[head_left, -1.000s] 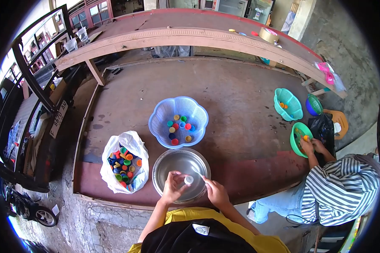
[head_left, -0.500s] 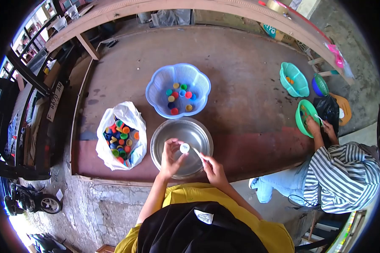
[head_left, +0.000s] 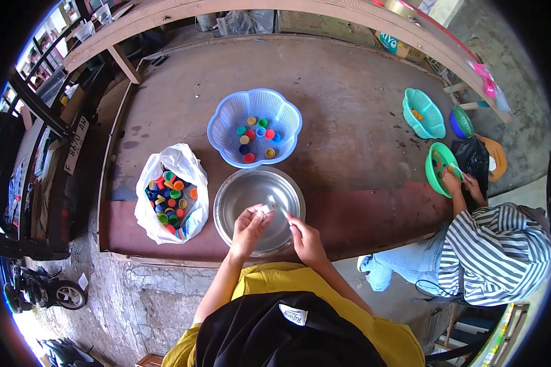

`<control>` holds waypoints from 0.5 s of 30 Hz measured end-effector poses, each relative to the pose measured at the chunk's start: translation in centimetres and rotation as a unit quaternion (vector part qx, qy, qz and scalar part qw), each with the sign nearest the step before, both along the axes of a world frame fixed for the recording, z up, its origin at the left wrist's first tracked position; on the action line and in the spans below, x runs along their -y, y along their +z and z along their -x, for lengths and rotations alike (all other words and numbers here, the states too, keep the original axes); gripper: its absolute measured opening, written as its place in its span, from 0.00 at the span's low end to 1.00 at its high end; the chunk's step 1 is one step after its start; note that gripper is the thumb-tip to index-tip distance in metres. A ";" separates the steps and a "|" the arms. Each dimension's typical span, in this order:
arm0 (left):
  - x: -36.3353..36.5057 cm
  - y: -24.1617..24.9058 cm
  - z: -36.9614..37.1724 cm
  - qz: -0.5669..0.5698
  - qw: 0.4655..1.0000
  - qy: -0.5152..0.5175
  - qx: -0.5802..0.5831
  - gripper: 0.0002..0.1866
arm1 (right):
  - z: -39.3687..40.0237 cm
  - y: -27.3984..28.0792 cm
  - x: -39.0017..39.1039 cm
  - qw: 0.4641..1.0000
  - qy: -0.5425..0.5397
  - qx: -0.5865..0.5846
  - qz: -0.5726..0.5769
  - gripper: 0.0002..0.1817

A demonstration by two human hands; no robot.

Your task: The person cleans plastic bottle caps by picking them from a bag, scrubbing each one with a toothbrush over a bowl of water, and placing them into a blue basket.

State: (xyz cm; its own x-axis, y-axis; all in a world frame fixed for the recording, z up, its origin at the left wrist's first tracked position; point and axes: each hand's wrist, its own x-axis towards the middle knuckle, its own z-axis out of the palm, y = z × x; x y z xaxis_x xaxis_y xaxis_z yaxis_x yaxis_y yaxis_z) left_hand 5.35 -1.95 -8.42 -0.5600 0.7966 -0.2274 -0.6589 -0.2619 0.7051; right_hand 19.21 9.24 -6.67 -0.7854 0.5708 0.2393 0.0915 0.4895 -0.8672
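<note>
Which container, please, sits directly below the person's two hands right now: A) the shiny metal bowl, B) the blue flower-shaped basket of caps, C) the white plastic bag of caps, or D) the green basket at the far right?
A: both the left hand and the right hand are over the near rim of the metal bowl, with the blue basket beyond it.

I see an open-air sorting spot, a makeshift backyard or roadside workshop rather than a home room. The worktop point(head_left: 349, 122) is a low, worn wooden platform with peeling red paint, set on rough concrete point(head_left: 134, 300) in hard daylight. A bag point(head_left: 171, 192) of mixed bottle caps, a blue basket point(head_left: 254, 136) of caps and a steel bowl point(head_left: 258, 205) sit on it. A second person point(head_left: 490, 257) crouches by green baskets point(head_left: 423, 113). A licence plate point(head_left: 78, 144) and a wheeled cart point(head_left: 49, 293) lie at the left edge.
</note>
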 end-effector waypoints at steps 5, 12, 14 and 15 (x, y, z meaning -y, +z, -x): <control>0.0 0.4 0.1 -0.003 1.000 0.009 0.011 0.14 | 0.0 1.0 1.0 0.998 -0.052 -0.040 0.005 0.17; 0.0 0.1 0.1 -0.015 1.000 0.012 0.008 0.14 | 0.3 0.8 0.7 0.999 -0.019 -0.008 0.027 0.18; -0.1 0.6 0.3 -0.016 1.000 0.013 0.003 0.15 | -0.1 2.2 1.4 1.000 -0.011 -0.011 -0.012 0.18; -0.1 0.9 0.3 -0.011 1.000 0.015 -0.003 0.15 | -0.4 2.5 1.9 0.999 0.002 0.001 -0.037 0.18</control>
State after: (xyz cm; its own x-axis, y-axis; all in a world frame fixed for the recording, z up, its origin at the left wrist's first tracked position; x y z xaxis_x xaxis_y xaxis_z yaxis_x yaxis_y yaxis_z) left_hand 5.06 -1.87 -7.48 -0.5854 0.7841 -0.2060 -0.6462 -0.2979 0.7026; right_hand 19.62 7.32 -4.13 -0.7887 0.5477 0.2791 0.0911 0.5531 -0.8281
